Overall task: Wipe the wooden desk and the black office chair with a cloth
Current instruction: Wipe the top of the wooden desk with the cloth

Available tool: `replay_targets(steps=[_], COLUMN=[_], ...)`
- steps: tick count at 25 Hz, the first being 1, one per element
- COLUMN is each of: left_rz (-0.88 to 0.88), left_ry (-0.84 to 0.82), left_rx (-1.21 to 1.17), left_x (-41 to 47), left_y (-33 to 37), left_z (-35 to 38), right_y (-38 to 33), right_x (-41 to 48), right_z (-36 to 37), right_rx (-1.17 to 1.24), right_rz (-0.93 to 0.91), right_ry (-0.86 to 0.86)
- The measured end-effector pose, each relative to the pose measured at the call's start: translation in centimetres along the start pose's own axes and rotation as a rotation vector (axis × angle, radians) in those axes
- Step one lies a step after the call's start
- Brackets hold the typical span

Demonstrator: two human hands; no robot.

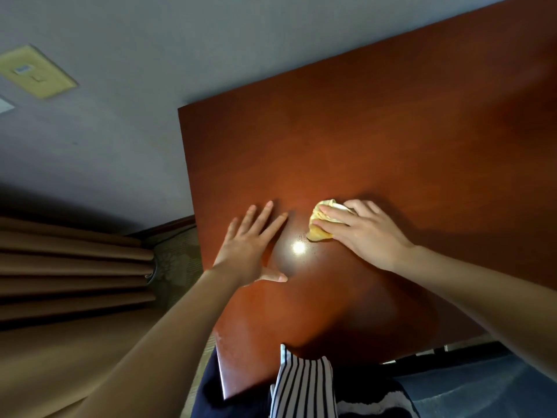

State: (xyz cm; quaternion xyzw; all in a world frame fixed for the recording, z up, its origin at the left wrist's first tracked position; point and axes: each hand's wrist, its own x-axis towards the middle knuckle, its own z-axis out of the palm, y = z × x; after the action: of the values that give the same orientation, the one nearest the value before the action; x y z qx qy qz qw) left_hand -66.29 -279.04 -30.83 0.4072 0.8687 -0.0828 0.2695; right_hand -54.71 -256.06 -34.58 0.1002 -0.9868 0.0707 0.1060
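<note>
The reddish-brown wooden desk (pixel 391 140) fills the middle and right of the view, with a bright light spot reflected near its centre. A crumpled yellow cloth (pixel 320 227) lies on the desktop. My right hand (pixel 364 233) presses down on the cloth with its fingers spread flat over it, so part of the cloth is hidden. To the left of the cloth, my left hand (pixel 250 248) rests flat on the bare wood with fingers straight and spread. The black office chair is not clearly in view.
A grey wall (pixel 120 131) with a yellowish switch plate (pixel 36 72) stands behind the desk's left edge. Brown curtains (pixel 69 267) hang at the left. A striped garment (pixel 301 384) and dark clothing sit at the desk's near edge. Blue carpet (pixel 482 387) shows at lower right.
</note>
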Motion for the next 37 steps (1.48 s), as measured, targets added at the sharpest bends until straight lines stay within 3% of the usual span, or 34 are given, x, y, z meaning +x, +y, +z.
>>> replay_targets(steps=[4,9,15,18,20,26,32,35,37], left_rz=[-0.187,-0.304,-0.299,-0.302,-0.302,-0.306,-0.306,-0.306,-0.306], left_ry=[0.004,-0.009,-0.045,-0.024,-0.017,-0.012,-0.004,0.003,0.012], left_rx=[0.001,-0.056,-0.1,-0.115,-0.132,-0.15,-0.127,-0.138,-0.146], left_x=[-0.3,1.5,2.5,2.7,2.8,2.6,2.4,2.4,2.4], left_y=[-3.6,-5.9,-5.9,-6.0,-6.1,-6.4,-6.1,-6.0,-6.0], left_z=[-0.2,-1.0,-1.0,-0.9,-0.8,-0.9,-0.9,-0.9,-0.9], right_y=[2.4,4.9,4.8,3.3,1.5,-4.1,-1.9,0.8,2.7], right_x=[1.2,6.1,13.2,16.8,18.2,15.4,8.7,8.1,9.0], right_z=[-0.5,0.4,2.7,3.8,4.3,4.1,2.8,2.0,1.6], right_rx=[-0.047,-0.048,0.133,0.172,0.18,0.256,0.268,0.246,0.226], right_rz=[-0.038,0.112,0.411,0.476,0.416,-0.01,-0.343,-0.417,-0.354], right_ry=[-0.073,-0.034,-0.04,-0.032,-0.042,-0.057,-0.089,-0.114,-0.107])
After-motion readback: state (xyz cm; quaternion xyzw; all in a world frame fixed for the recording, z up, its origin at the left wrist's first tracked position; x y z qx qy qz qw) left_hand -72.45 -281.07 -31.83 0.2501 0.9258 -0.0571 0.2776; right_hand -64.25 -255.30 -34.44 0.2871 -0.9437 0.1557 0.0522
